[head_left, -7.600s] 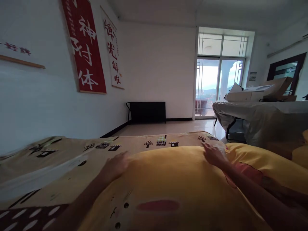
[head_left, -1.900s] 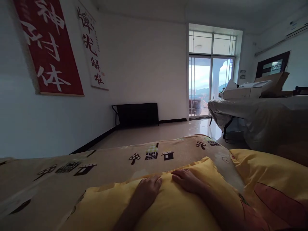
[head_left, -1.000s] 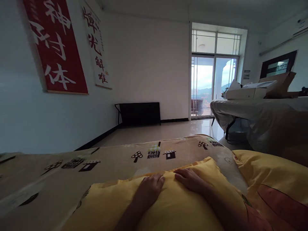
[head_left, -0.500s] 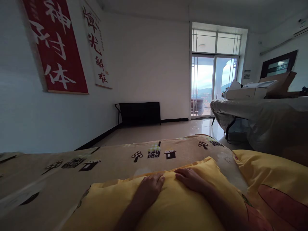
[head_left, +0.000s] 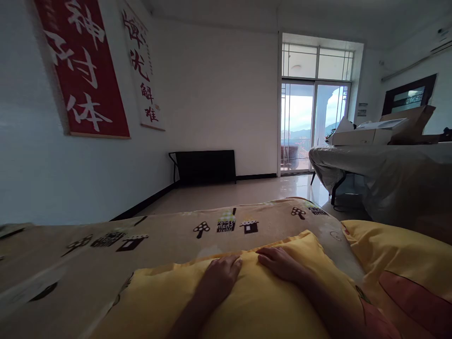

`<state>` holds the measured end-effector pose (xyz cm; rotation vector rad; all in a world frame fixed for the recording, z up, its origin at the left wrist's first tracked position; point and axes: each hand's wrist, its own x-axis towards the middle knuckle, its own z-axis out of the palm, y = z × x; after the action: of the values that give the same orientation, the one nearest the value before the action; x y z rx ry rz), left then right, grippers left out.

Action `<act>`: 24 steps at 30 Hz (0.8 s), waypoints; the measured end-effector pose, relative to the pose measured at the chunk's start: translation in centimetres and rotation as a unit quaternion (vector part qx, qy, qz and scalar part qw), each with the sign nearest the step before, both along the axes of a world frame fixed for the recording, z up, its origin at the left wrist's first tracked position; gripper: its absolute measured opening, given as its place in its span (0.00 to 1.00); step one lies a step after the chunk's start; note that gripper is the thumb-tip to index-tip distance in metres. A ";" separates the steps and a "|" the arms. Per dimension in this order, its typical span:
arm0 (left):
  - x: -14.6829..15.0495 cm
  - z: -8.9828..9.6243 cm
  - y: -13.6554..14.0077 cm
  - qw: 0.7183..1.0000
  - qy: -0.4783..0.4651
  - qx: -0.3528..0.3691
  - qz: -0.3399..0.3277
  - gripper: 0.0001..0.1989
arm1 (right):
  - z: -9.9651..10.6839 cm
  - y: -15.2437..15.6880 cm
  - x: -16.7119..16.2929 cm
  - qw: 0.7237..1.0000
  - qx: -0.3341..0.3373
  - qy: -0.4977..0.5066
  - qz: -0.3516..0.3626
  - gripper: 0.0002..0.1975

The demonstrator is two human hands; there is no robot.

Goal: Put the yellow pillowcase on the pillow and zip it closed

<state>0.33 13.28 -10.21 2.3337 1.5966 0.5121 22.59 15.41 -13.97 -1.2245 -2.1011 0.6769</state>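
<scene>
A yellow pillow (head_left: pixel 165 292) lies in front of me at the bottom of the head view. On its upper part rests my left hand (head_left: pixel 222 273), palm down, with the fingers lying along the cloth near the far edge. My right hand (head_left: pixel 278 262) lies on the same pillow a little to the right, its fingers stretched toward the left. A small gap of yellow cloth separates the two hands. Neither hand grips anything that I can see. Under the pillow spreads a beige blanket (head_left: pixel 183 223) printed with dark mushrooms and houses.
Another yellow pillow (head_left: pixel 399 249) with a reddish print lies at right. Beyond the bed, a plastic-covered table (head_left: pixel 346 153) bears boxes (head_left: pixel 356 136). A black folded table (head_left: pixel 206 165) leans by the far wall. Red scroll (head_left: pixel 84 70) at left; glass sliding door (head_left: pixel 298 127) behind.
</scene>
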 end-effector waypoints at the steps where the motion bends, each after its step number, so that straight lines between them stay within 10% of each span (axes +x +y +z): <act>1: 0.0 0.0 0.0 1.000 0.001 0.001 -0.001 0.25 | 0.0 0.0 0.0 1.000 0.000 0.001 -0.002 0.24; 24: 0.0 0.4 -0.3 1.000 -0.004 -0.004 -0.003 0.23 | -0.3 0.2 0.1 1.000 0.020 0.008 0.010 0.23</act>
<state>0.28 12.93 -9.85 2.3272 1.5834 0.5134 22.73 15.63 -14.29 -1.1741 -2.1066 0.6496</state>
